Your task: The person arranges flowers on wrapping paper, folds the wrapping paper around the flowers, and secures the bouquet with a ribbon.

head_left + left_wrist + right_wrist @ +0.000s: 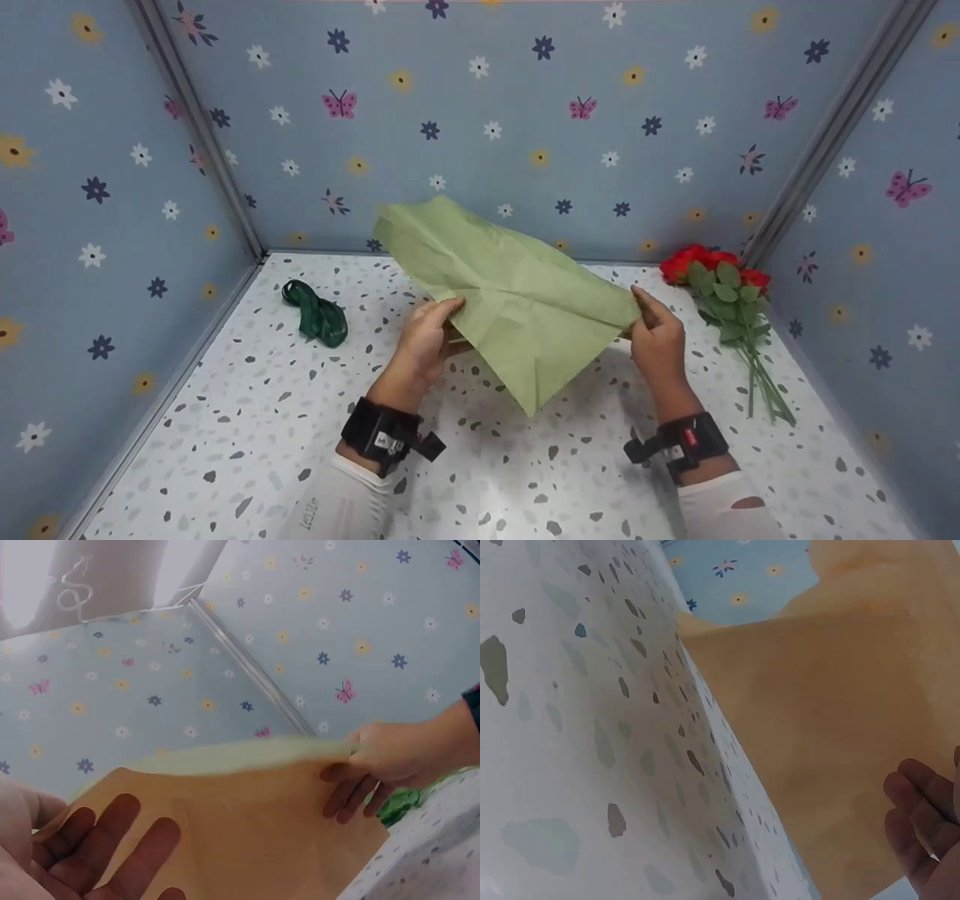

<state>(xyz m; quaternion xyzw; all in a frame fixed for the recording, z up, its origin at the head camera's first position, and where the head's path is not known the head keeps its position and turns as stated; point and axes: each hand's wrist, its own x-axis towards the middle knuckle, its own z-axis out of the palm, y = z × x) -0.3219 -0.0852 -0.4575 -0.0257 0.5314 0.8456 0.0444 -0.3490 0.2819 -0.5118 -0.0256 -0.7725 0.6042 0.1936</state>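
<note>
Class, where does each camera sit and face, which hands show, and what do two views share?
Head-worn, facing forward and down at green paper; left hand and right hand show.
On the left wrist, facing up toward wall and paper; both hands show.
On the right wrist, facing tabletop and paper; right-hand fingers show.
Both wrist views share the paper's tan side.

A: Green paper (517,300), underside?
B: Hidden from the head view.
A: Left hand (424,341), fingers?
B: Mostly hidden there too.
A: Right hand (930,821), right wrist view?
B: Cut off, right edge.
A: Sleeve lettering (308,514)?
B: Illegibly small.
</note>
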